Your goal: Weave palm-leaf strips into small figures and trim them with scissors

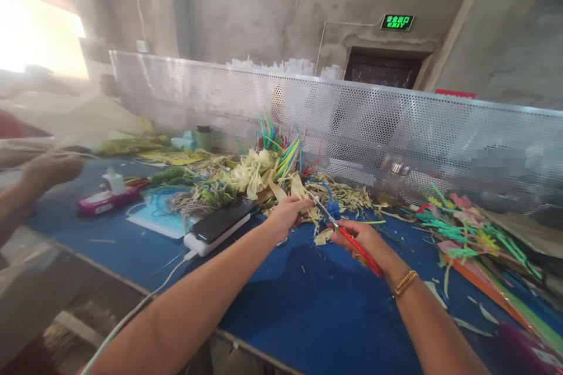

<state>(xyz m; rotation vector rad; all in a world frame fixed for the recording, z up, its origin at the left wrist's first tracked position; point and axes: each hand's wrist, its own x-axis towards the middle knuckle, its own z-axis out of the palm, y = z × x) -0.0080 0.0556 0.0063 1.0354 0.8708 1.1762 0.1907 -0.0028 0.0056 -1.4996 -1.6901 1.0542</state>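
Note:
My left hand (285,218) is closed, pinching a pale cream strip of dried husk (298,186) that stands up from the fingers. In my right hand (363,240) is a pair of scissors (358,249) with red handles, its blades pointing up and left to the husk beside my left fingertips. Whether the blades touch the husk I cannot tell. Behind my hands lies a heap of pale husks (257,170), and a blue frilly piece (333,207) sits just beyond the scissors. Small husk scraps (323,237) lie below the blades.
A black phone (222,221) rests on a white power bank with a cable. Left of it are a blue sheet (160,217) and a purple tray (108,200). Coloured paper pieces (475,228) lie right; a glass jar (393,179) stands behind. Another person's hand (55,170) is far left.

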